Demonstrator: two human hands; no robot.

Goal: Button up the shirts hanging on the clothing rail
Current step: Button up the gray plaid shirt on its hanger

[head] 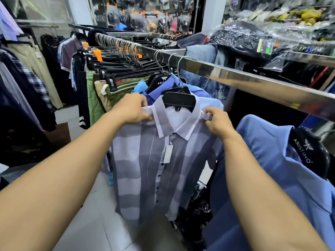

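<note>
Left hand [133, 109] and right hand [218, 121] each pinch a shoulder of the striped shirt [154, 169]; rail [235, 77] above; blue shirt [272, 160] close on the right.

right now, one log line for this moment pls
left hand: pinches striped shirt shoulder | right hand: pinches other shoulder | placket: buttoned | hanger: on rail

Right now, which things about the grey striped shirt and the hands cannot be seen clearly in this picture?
- Head view: the fingertips of the left hand and the right hand curl into the fabric of the grey striped shirt, so the exact grip is hidden.
- The paper tag is too small to read.
- The shirt's lower hem is blurred.
- The top collar button lies under the collar.
</note>
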